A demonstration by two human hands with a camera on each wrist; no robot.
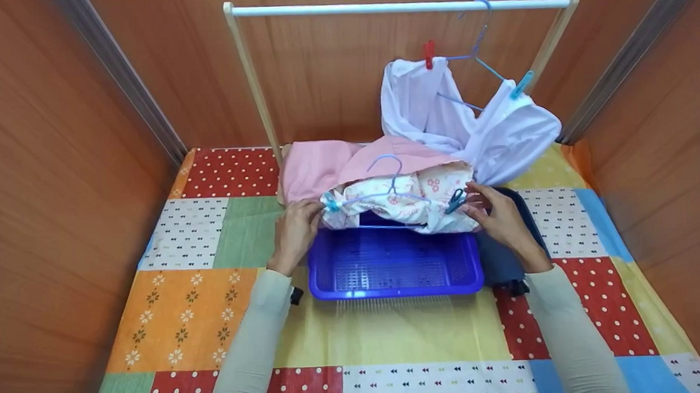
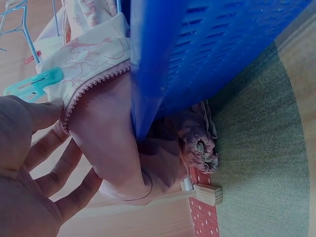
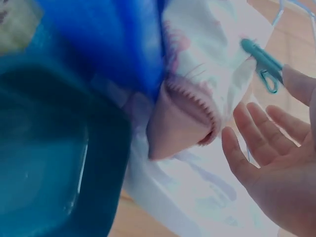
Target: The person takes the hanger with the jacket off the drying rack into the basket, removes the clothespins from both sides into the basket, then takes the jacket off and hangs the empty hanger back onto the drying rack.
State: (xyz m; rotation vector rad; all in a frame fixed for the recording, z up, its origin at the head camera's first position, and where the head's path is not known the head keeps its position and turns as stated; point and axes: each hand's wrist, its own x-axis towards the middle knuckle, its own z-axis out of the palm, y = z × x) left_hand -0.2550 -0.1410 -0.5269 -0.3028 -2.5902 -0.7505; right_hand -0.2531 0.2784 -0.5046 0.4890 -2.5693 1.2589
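Observation:
A pink garment [image 1: 318,165] with a white, pink-patterned lining and a toothed zipper edge lies over the back of the blue basket [image 1: 397,291]. On its lining side sits a light blue wire hanger [image 1: 393,185], hook upward. A light blue clothespin [image 1: 331,202] clips the left corner and a dark teal clothespin [image 3: 261,58] the right. My left hand [image 1: 295,232] pinches the garment's zipper edge between thumb and index finger, just beside the light blue clothespin. At the other side, my right hand [image 1: 503,224] has its fingers extended, the thumb at the dark clothespin's end.
Behind stands a rack with a white bar [image 1: 346,7] and wooden legs. A white garment [image 1: 417,97] hangs from it on another hanger, with a red clothespin [image 1: 429,54] and a blue clothespin [image 1: 522,84]. A dark tray [image 1: 503,263] stands right of the basket, on a patchwork cloth [image 1: 188,313].

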